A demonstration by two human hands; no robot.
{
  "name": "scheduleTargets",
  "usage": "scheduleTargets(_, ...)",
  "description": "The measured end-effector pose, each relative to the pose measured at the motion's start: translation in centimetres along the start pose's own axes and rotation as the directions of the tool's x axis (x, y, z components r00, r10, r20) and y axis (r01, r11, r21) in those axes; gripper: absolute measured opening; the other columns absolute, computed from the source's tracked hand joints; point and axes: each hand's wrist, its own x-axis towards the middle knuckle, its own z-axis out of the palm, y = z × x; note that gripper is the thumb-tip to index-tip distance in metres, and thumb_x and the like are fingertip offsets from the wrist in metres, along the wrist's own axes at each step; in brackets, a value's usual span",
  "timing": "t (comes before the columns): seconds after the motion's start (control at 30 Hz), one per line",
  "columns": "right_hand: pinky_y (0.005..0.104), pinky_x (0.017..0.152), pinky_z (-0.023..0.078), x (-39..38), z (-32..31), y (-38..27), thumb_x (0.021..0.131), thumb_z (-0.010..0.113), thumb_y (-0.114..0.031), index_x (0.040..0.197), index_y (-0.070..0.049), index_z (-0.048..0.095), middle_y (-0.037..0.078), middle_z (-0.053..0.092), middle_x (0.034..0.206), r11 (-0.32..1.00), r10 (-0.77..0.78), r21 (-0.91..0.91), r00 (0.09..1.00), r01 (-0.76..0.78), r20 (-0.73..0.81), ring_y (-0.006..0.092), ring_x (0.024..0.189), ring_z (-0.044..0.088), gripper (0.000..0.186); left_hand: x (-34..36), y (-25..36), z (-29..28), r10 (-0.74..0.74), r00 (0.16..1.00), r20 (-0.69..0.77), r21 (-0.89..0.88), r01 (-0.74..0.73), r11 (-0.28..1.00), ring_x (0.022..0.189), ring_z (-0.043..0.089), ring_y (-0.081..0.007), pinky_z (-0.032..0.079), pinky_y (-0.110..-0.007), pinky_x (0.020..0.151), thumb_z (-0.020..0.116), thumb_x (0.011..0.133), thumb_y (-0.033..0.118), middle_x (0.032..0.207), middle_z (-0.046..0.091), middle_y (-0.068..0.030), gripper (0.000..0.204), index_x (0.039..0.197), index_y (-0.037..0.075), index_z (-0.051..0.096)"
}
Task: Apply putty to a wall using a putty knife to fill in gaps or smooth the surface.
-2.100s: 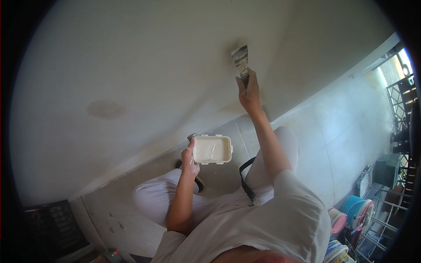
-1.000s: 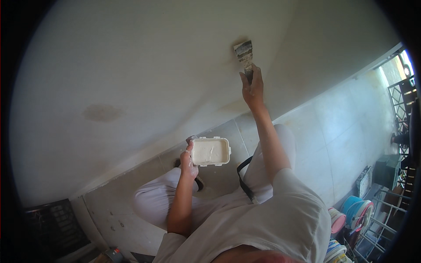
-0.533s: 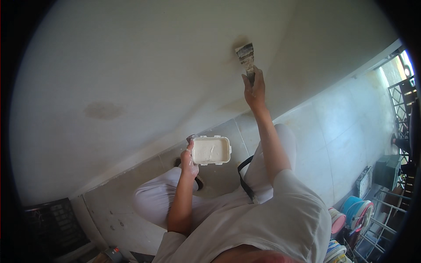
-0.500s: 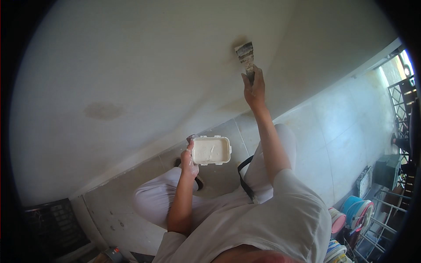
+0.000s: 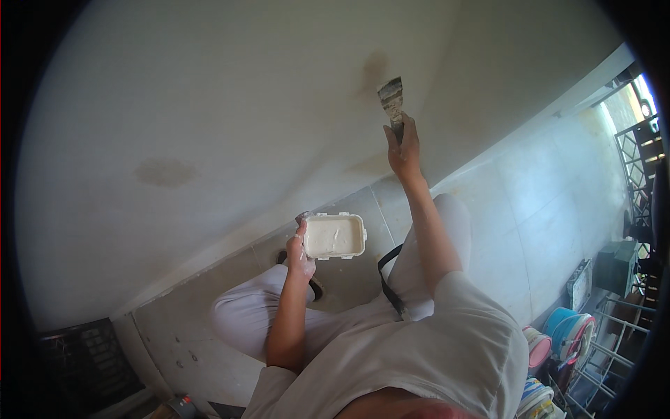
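My right hand (image 5: 404, 150) is closed round the handle of a putty knife (image 5: 392, 98), whose wide blade is smeared with filler and points up along the pale wall (image 5: 265, 91). Just above and left of the blade, a brownish patch (image 5: 375, 65) marks the wall. Lower down, my left hand (image 5: 299, 253) grips the left side of a white rectangular tub (image 5: 364, 237) with pale, creamy filler (image 5: 335, 235) in it. White smears cover the left fingers. Beside those fingers, at the tub's upper left corner, something small and greyish shows, too unclear to name.
Another brownish patch (image 5: 166, 173) marks the wall at left. Grey floor tiles (image 5: 488, 230) run along the wall's foot. Paint buckets (image 5: 562, 328), a metal rack (image 5: 607, 342) and a dark green box (image 5: 615, 267) stand at lower right. A dark grille (image 5: 91, 356) is at lower left.
My right hand and the putty knife have moved slightly down, baring more of the brownish patch above the blade. The tub has shifted a little left and up.
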Motion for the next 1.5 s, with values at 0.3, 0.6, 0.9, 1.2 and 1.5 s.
scheduleTargets(0.3,0.0404,0.076,0.048,-0.2,-0.7,-2.6,0.089,0.063,-0.004,0.125,0.006,0.045,0.023,0.056,0.104,0.999,-0.016,0.041,1.000,0.018,-0.026,0.0369,0.088,0.058,0.041,-0.3,0.2,0.8,-0.012,1.000,0.001,-0.004,0.012,1.000,0.113,0.058,-0.0222,0.045,-0.038,0.096,0.055,0.094,0.041,0.120,0.061,-0.0087,0.047,0.126,0.006,0.055)
scheduleTargets(0.6,0.0434,0.076,0.046,0.7,1.0,-0.7,0.089,0.062,-0.005,0.124,0.006,0.046,0.022,0.055,0.100,0.999,-0.034,0.006,0.999,0.034,-0.029,0.0382,0.087,0.056,0.040,0.4,-0.9,0.4,-0.042,0.999,0.013,0.013,0.042,0.999,0.114,0.058,-0.0219,0.045,-0.039,0.097,0.054,0.095,0.042,0.121,0.061,-0.0077,0.047,0.126,0.007,0.056)
scheduleTargets(0.9,0.0437,0.076,0.047,1.3,1.3,0.4,0.089,0.061,-0.004,0.123,0.007,0.048,0.022,0.055,0.101,0.999,-0.050,-0.015,0.999,0.050,-0.012,0.0388,0.088,0.056,0.039,0.7,-1.2,0.2,-0.015,1.000,0.001,0.017,0.015,1.000,0.113,0.059,-0.0216,0.045,-0.039,0.097,0.055,0.094,0.041,0.120,0.062,-0.0074,0.046,0.126,0.008,0.056)
scheduleTargets(1.2,0.0433,0.073,0.046,1.3,1.0,-0.1,0.089,0.060,-0.003,0.123,0.007,0.048,0.022,0.055,0.099,0.999,-0.039,-0.007,0.999,0.039,-0.016,0.0381,0.085,0.056,0.038,-0.2,-0.1,1.3,-0.018,0.999,0.031,-0.003,0.018,1.000,0.108,0.061,-0.0212,0.048,-0.038,0.093,0.057,0.094,0.039,0.117,0.063,-0.0081,0.046,0.124,0.005,0.057)
scheduleTargets(1.5,0.0420,0.071,0.049,0.2,-1.0,-3.0,0.087,0.063,-0.002,0.123,0.007,0.049,0.022,0.057,0.100,0.995,-0.099,0.014,0.994,0.100,-0.035,0.0375,0.084,0.058,0.039,-1.7,1.5,2.7,0.014,1.000,0.026,-0.045,-0.012,0.999,0.105,0.063,-0.0206,0.049,-0.037,0.089,0.059,0.094,0.037,0.115,0.064,-0.0086,0.045,0.121,0.001,0.059)
